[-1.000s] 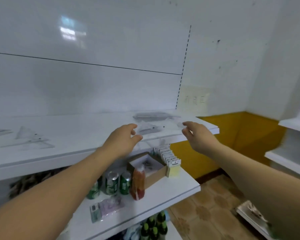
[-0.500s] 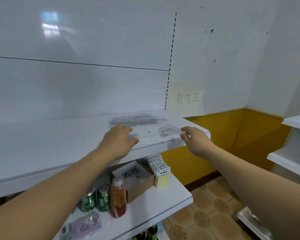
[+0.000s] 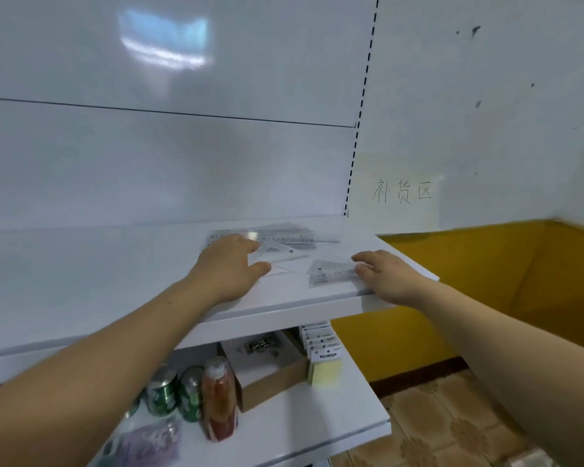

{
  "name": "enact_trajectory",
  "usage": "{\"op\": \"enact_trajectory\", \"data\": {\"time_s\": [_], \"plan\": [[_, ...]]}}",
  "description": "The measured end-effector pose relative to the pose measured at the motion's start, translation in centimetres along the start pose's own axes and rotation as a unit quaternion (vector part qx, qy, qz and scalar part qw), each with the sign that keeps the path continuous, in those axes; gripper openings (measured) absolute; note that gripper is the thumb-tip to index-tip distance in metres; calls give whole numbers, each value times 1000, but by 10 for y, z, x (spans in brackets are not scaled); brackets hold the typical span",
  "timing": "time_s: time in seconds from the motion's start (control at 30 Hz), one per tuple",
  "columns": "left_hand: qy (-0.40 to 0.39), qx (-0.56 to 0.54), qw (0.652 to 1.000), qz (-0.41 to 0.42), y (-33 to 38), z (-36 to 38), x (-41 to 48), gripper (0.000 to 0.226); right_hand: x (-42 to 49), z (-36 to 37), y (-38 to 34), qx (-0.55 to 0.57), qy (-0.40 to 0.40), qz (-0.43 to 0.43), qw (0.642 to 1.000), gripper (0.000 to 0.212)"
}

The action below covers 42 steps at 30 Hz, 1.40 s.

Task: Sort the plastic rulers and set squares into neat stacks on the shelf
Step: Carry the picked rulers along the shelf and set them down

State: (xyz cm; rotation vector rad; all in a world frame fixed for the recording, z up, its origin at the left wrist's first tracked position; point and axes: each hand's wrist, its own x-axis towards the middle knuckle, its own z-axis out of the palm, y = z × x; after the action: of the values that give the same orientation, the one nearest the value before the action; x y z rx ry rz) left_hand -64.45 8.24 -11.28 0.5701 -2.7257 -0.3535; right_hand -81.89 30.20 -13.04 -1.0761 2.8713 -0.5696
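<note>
Head view. A white upper shelf [image 3: 122, 281] is seen running across the frame, with both forearms reaching onto its right end.

The left hand [image 3: 230, 267] is laid palm down on the shelf, its fingers extended and its thumb spread to the right. The fingertips are placed on the near end of a stack of clear plastic rulers [image 3: 284, 234], which lies along the back of the shelf. A clear set square [image 3: 279, 252] is found just right of this hand, touching or overlapping the rulers; which of the two cannot be told.

The right hand [image 3: 386, 274] is held at the shelf's front right corner, fingers loosely extended, the tips set against the right edge of a second small pile of set squares [image 3: 332, 272]. No pinch is visible. The two piles are seen near each other but apart.

On the lower shelf [image 3: 317, 423] two green cans [image 3: 164, 392], an orange-red bottle [image 3: 218, 399], an open cardboard box [image 3: 272, 375] and a row of carded packs [image 3: 324, 348] are noted. A handwritten paper sign [image 3: 402, 193] is fixed to the wall.
</note>
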Motion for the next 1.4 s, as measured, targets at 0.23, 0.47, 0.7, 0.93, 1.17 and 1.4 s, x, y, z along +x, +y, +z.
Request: {"op": "enact_trajectory", "data": {"time_s": [0.23, 0.47, 0.7, 0.93, 1.17, 1.4], "plan": [[21, 3, 997, -78, 6, -7, -20, 49, 7, -2, 10, -27, 1, -84, 996, 54], [29, -40, 983, -178, -11, -8, -37, 56, 7, 11, -12, -108, -24, -184, 977, 65], [33, -38, 978, -202, -17, -8, -43, 57, 5, 20, -7, -107, 1, -184, 977, 62], [-30, -9, 979, -200, -30, -21, -52, 58, 4, 21, -8, -91, 20, -185, 978, 61], [-5, -24, 984, -174, -30, -19, -61, 49, 3, 20, -8, -95, 18, -181, 979, 61], [-11, -36, 980, -197, -33, -24, -64, 65, 6, 8, -13, -185, -18, -185, 965, 67]]}}
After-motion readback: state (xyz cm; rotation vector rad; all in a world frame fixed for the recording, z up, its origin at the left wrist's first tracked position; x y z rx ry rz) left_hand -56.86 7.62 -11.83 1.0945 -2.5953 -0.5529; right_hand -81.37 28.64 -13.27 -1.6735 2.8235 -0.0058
